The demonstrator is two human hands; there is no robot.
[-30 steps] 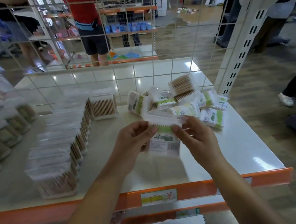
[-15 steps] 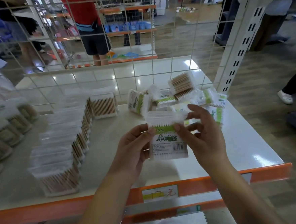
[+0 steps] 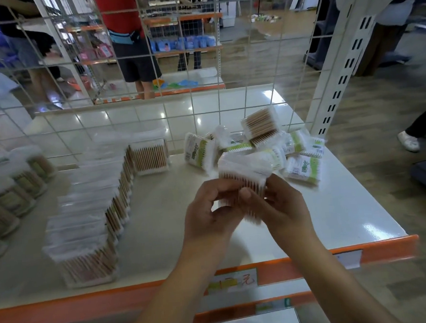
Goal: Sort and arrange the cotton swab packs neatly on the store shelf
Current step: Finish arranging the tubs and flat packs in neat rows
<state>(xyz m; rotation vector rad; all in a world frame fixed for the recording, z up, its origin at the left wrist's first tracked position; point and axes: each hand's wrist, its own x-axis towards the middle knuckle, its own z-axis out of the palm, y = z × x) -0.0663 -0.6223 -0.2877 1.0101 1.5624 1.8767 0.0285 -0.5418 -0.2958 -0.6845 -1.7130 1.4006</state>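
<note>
**One pack in hand, a heap still to sort**

Both hands, left hand [image 3: 210, 213] and right hand [image 3: 276, 204], pinch one cotton swab pack [image 3: 243, 182] above the shelf [image 3: 349, 217]. Left of it a tidy row of packs [image 3: 89, 210] already stands. Behind it a loose pile [image 3: 263, 142] awaits, so roughly a third remains.

Bare shelf [image 3: 161, 230] between row of packs [image 3: 89, 210] at left and loose pile [image 3: 261, 145] at back right. Wire grid [image 3: 190, 107] blocks the rear; slotted upright [image 3: 337, 82] stands at back-right corner. Front edge open
</note>
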